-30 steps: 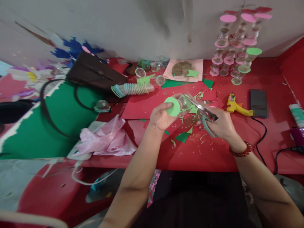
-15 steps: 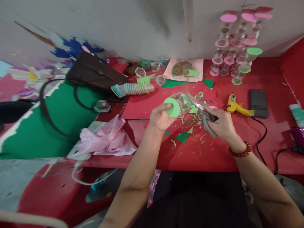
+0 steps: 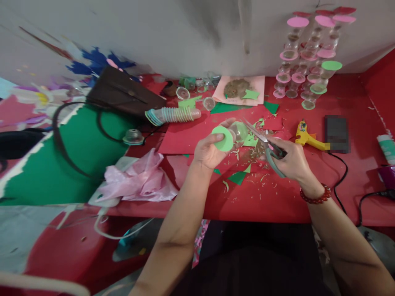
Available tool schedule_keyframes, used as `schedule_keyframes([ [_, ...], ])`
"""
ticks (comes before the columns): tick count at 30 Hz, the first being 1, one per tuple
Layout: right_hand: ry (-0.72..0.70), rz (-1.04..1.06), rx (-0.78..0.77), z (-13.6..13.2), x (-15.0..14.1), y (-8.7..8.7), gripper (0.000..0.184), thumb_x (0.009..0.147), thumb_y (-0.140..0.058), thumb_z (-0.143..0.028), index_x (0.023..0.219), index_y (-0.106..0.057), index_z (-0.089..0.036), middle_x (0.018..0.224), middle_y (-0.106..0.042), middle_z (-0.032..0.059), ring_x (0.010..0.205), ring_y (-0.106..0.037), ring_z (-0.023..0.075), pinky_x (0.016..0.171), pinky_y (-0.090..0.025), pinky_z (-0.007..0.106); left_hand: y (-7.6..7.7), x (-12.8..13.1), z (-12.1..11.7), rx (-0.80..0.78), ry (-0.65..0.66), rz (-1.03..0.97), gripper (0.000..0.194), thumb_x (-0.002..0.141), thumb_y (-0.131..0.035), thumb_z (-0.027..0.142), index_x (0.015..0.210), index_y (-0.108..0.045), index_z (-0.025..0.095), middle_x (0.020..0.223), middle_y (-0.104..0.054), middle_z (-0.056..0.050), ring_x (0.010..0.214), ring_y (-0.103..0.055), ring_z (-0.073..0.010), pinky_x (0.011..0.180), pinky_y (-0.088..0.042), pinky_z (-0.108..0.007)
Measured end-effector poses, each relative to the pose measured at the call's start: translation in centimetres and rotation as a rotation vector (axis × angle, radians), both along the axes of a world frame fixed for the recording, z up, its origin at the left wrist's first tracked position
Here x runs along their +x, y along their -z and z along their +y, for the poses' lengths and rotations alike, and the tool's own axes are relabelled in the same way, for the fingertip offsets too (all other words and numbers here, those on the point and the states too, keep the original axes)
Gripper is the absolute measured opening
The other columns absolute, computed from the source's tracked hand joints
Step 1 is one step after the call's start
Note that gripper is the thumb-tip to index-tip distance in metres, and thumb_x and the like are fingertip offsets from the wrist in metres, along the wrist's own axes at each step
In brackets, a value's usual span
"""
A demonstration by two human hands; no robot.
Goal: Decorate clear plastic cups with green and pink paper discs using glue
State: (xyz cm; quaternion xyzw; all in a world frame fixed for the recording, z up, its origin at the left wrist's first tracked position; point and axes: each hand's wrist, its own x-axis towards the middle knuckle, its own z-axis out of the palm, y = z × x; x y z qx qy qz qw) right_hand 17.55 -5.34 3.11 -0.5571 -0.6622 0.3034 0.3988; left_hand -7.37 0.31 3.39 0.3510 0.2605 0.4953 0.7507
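Near the red desk's (image 3: 262, 207) front edge, a crumpled pink plastic bag (image 3: 138, 181) is hiding any contents. Beyond, the left hand (image 3: 206, 153) is pinching a clear plastic piece with a round light-green disc (image 3: 222, 142), leaving its rim exposed; the right hand (image 3: 294, 162) is gripping metal scissors (image 3: 262, 138). Toward the far edge, clear, pale-rimmed cups (image 3: 175, 115) are nesting sideways.

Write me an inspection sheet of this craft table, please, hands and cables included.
Surface: red table, littered with paper shavings.
Job's things: green-rimmed plastic piece and scissors, both held; yellow glue gun lying at right.
Clutter: crumpled pink bag, brown bag, green offcuts.
Grippers: none; left hand grips the plastic piece, right hand the scissors.
Cables: black cord near the glue gun; white cable below the table edge.
Surroundings: grey wall behind; tall plastic stacks before it.
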Motion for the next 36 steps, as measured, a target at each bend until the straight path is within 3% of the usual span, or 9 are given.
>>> schedule_keyframes([
  [7, -0.001, -0.099, -0.004, 0.26, 0.11, 0.1, 0.059, 0.082, -0.079, -0.046, 0.131, -0.082, -0.013, 0.087, -0.08, 0.008, 0.073, -0.068, 0.0196, 0.071, -0.053, 0.032, -0.11, -0.03, -0.11, 0.001, 0.005, 0.005, 0.084, 0.063, -0.085, 0.032, 0.143, -0.062, 0.025, 0.089, -0.077, -0.002, 0.104, -0.078, -0.031, 0.105, -0.061, -0.052],
  [24, -0.016, 0.017, -0.096, 0.32, 0.12, -0.09, 0.047, 0.079, -0.073, -0.035, 0.121, -0.087, -0.018, 0.079, -0.081, 0.0029, 0.062, -0.062, 0.0147, 0.056, -0.047, 0.025, -0.13, -0.14, -0.09, -0.012, 0.009, 0.017, 0.085, 0.063, -0.085, 0.03, 0.144, -0.063, 0.026, 0.095, -0.078, -0.004, 0.101, -0.078, -0.0309, 0.103, -0.062, -0.054],
  [27, 0.032, -0.004, -0.075, 0.47, 0.2, 0.13, 0.049, 0.082, -0.071, -0.035, 0.127, -0.084, -0.019, 0.076, -0.08, 0.0024, 0.063, -0.063, 0.0151, 0.059, -0.048, 0.026, -0.11, -0.01, -0.08, -0.012, 0.005, 0.012, 0.084, 0.064, -0.085, 0.032, 0.146, -0.062, 0.026, 0.1, -0.079, -0.005, 0.108, -0.077, -0.0328, 0.107, -0.06, -0.055],
  [32, 0.116, -0.101, -0.033, 0.56, 0.27, 0.4, 0.051, 0.081, -0.076, -0.038, 0.127, -0.083, -0.018, 0.074, -0.075, 0.0024, 0.062, -0.059, 0.0147, 0.062, -0.047, 0.029, 0.04, 0.17, 0.05, -0.028, 0.021, -0.027, 0.086, 0.069, -0.083, 0.028, 0.152, -0.059, 0.025, 0.093, -0.08, -0.002, 0.103, -0.079, -0.0285, 0.113, -0.057, -0.054],
  [36, 0.138, -0.082, -0.028, 0.58, 0.3, 0.52, 0.052, 0.081, -0.081, -0.049, 0.124, -0.082, -0.019, 0.067, -0.065, -0.0009, 0.059, -0.052, 0.0134, 0.058, -0.04, 0.03, 0.72, 0.18, 0.45, -0.099, -0.02, -0.029, 0.073, 0.071, -0.081, 0.03, 0.143, -0.066, 0.022, 0.096, -0.083, -0.004, 0.102, -0.08, -0.0292, 0.104, -0.062, -0.05],
])
